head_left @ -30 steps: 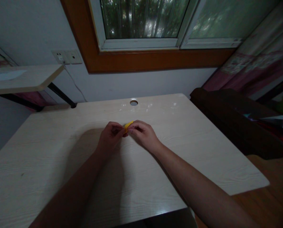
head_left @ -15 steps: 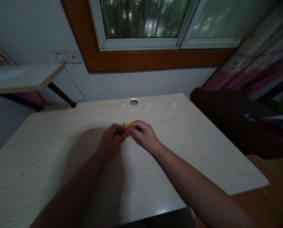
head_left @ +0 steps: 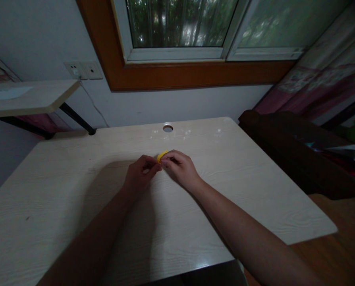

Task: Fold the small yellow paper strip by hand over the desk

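A small yellow piece [head_left: 162, 155] is pinched between the fingertips of both my hands above the pale wooden desk [head_left: 76, 190]. My left hand [head_left: 141, 174] is closed, its fingers curled round the piece's near end. My right hand [head_left: 180, 169] is closed too, thumb and fingers pressed on the piece from the right. Most of the yellow piece is hidden by my fingers, so I cannot make out what it is.
A round cable hole [head_left: 167, 128] sits near the desk's far edge. A side shelf [head_left: 31, 97] juts out at the left, under wall sockets [head_left: 82, 70]. A dark chair or sofa [head_left: 287, 139] stands to the right, with a window [head_left: 195, 28] behind.
My hands have stayed in the same spot. The fingers shifted slightly on the yellow piece, which turned a little between them.
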### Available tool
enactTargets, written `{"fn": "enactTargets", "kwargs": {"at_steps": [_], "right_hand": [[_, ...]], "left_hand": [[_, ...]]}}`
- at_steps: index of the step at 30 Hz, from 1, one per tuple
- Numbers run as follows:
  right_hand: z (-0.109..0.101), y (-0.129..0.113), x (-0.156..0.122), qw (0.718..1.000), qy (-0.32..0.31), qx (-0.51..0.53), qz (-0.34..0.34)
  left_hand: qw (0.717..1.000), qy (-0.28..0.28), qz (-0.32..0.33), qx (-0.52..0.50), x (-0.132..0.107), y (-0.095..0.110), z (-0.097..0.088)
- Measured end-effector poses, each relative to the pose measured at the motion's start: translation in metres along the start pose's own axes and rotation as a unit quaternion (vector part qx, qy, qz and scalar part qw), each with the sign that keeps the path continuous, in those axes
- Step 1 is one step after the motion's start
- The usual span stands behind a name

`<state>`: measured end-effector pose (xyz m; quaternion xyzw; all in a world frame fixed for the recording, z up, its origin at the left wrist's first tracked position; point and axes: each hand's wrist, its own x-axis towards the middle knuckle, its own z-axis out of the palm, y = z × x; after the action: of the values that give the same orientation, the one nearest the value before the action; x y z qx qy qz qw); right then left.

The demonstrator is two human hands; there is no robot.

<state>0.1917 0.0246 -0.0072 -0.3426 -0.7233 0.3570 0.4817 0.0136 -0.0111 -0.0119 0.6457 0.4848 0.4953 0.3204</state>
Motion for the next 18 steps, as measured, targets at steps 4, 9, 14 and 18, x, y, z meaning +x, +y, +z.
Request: {"fn": "enactTargets", "kwargs": {"at_steps": [4, 9, 14, 18], "right_hand": [[-0.0007, -0.0022, 0.0010, 1.000, 0.007, -0.008, -0.022], [-0.0022, -0.0045, 0.0025, 0.999, -0.023, -0.012, -0.040], [-0.0038, -0.0061, 0.0025, 0.998, -0.043, -0.024, -0.046], [-0.0045, -0.0062, 0.0023, 0.997, -0.049, -0.034, -0.043]], "left_hand": [[0.999, -0.008, -0.020, -0.033, -0.0009, 0.0011, 0.0002], [0.994, 0.000, -0.032, -0.103, -0.0001, -0.0045, 0.0011], [0.989, -0.015, -0.027, -0.142, 0.0024, -0.0077, 0.0021], [0.986, -0.021, -0.036, -0.164, 0.0033, -0.0055, 0.0028]]}}
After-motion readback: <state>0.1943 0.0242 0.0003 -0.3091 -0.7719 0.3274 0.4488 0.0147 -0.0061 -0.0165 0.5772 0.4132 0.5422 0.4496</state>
